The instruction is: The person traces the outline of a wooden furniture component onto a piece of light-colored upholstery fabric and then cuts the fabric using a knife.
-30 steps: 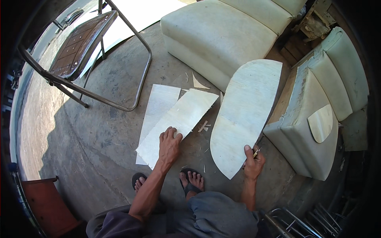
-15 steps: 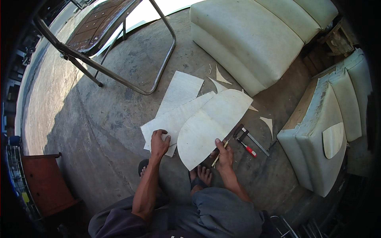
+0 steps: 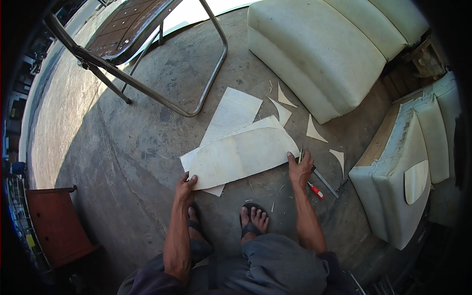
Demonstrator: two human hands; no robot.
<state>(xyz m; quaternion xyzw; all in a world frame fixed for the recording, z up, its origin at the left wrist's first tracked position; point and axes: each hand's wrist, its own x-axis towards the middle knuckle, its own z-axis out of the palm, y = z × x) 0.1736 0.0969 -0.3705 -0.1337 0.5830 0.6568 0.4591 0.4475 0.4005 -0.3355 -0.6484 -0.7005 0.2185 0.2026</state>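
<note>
A thin, pale half-rounded board [image 3: 241,155], apparently plywood, lies over a straight-edged board [image 3: 192,156], their outlines nearly lined up. At its left corner my left hand [image 3: 185,191] grips it, thumb on top and fingers underneath. My right hand [image 3: 300,172] is closed at the right corner, thumb against the board's edge. A slim yellowish stick, perhaps a pencil [image 3: 300,156], shows between the right fingers. Another pale rectangular board [image 3: 236,105] lies beneath, on the floor. Beside the right hand is a clamp with a red handle [image 3: 316,191], partly hidden by that hand.
Curved pale offcuts [image 3: 314,131] lie beyond the boards. A cream padded seat [image 3: 314,54] stands at the far right, and another padded piece [image 3: 388,191] nearer. A metal-framed chair [image 3: 216,73] stands at the far left, a reddish-brown box [image 3: 56,223] at the left.
The half-rounded board has turned and come down over the straight-edged board. My left hand has moved onto its left corner; my right hand has shifted right, covering part of the clamp.
</note>
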